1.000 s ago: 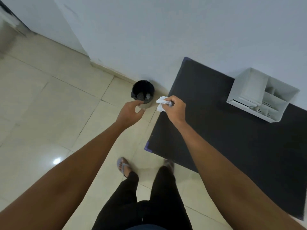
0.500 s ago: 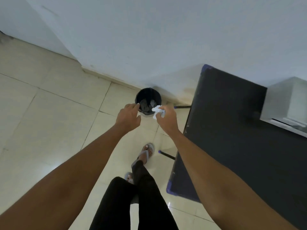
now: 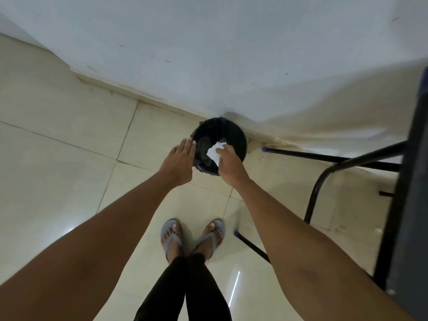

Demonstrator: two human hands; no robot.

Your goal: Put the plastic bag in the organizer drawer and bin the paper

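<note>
Down at the bottom we see our feet in grey sandals [image 3: 172,237] on the glossy cream-tiled floor [image 3: 58,181], black trouser legs below them. Further out, our left hand [image 3: 179,162] hovers flat and empty, fingers [image 3: 188,144] spread at the near-left rim of the black bin [image 3: 240,140]. Our right hand [image 3: 230,164] pinches the crumpled white paper [image 3: 214,151] over the bin's mouth, its long axis running diagonally, far end toward the wall. Dark rubbish lies inside the bin. To the right stands the dark table [image 3: 414,181] on black legs. Beyond, the bin sits against the pale wall [image 3: 231,54].
</note>
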